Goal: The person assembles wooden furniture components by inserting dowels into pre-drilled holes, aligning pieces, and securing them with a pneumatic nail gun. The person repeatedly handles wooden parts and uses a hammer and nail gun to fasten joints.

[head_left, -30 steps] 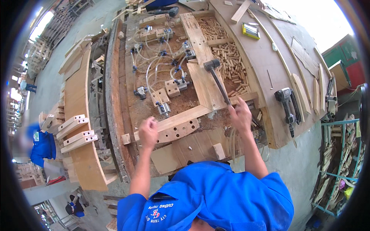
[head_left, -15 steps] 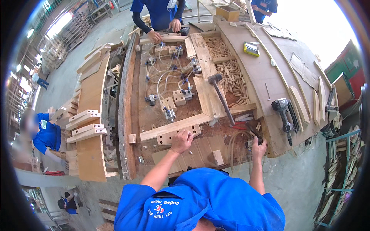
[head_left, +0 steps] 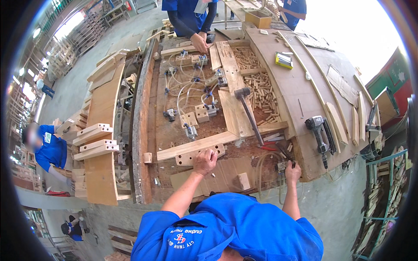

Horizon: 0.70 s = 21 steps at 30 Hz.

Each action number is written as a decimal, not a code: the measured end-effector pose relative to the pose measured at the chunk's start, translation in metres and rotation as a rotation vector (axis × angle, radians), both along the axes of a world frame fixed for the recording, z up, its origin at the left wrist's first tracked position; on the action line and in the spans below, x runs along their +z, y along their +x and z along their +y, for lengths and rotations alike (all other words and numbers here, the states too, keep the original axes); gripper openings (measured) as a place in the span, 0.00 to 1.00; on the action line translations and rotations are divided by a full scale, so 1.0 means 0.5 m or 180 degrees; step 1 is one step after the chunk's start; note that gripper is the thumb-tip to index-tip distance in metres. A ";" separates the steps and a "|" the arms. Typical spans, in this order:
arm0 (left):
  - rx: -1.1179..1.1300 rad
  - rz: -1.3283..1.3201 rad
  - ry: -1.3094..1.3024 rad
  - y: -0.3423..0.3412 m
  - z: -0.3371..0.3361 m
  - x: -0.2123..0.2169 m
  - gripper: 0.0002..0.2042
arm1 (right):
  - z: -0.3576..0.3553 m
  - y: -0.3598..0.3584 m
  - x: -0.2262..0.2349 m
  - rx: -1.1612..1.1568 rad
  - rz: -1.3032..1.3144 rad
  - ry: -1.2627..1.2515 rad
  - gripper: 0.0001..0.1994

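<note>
My left hand (head_left: 205, 162) is closed at the near edge of a pale wooden block with drilled holes (head_left: 187, 158). That block lies against the near rail (head_left: 196, 145) of a wooden frame on the bench. To the right, my right hand (head_left: 293, 171) is closed around the dark lever of a small metal valve (head_left: 282, 166) at the bench's front edge, with clear hoses beside it. Inside the frame sit several small air cylinders on wooden blocks (head_left: 189, 119), joined by clear tubes. A hammer (head_left: 249, 111) lies across the frame's wide right side.
Wooden dowels (head_left: 261, 89) fill a bin right of the frame. A nail gun (head_left: 319, 135) and wood strips lie on the right board (head_left: 300, 100). A co-worker's hands (head_left: 200, 42) are at the frame's far end. Drilled wood pieces (head_left: 98, 148) rest on the left.
The co-worker's hands, apart before, are now together at the far rail. My left hand stays at the drilled block and my right hand at the valve. The view has shifted slightly.
</note>
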<state>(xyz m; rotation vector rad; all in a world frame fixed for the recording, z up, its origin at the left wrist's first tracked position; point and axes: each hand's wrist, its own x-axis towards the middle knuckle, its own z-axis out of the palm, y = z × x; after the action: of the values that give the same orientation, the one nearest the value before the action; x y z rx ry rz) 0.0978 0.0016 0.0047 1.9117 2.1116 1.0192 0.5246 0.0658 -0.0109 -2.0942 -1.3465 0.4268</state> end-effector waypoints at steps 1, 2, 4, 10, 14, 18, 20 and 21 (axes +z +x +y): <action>0.0005 0.0007 0.0003 0.001 0.001 0.000 0.11 | -0.002 0.002 -0.004 0.0002 -0.0019 0.0077 0.21; 0.0011 0.0013 0.0007 0.003 0.002 0.001 0.11 | -0.003 0.004 -0.007 0.0004 -0.0039 0.0156 0.20; 0.0001 0.0030 0.0052 0.005 0.006 0.002 0.11 | -0.003 0.008 -0.010 -0.0055 -0.0161 0.0195 0.21; 0.0008 0.0057 0.0058 0.000 0.005 0.002 0.10 | -0.002 -0.001 -0.003 -0.0098 -0.0026 -0.0013 0.24; -0.0036 0.0028 0.0126 0.004 0.011 0.001 0.10 | -0.003 0.009 0.004 -0.0136 -0.0003 -0.0010 0.23; -0.0042 0.0082 0.0109 -0.004 0.007 -0.001 0.10 | -0.004 -0.010 0.014 -0.0207 0.0088 -0.0044 0.22; -0.0054 0.0058 0.0144 -0.002 0.007 -0.002 0.10 | -0.006 -0.009 0.018 -0.0222 0.0008 0.0000 0.21; -0.0055 0.0052 0.0149 -0.002 0.007 -0.002 0.10 | -0.006 -0.010 0.019 -0.0213 0.0062 -0.0006 0.21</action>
<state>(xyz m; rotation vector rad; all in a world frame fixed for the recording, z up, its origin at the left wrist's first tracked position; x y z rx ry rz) 0.0968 0.0049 0.0034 1.9625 2.0941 1.0627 0.5196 0.0629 -0.0014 -2.1247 -1.2616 0.4192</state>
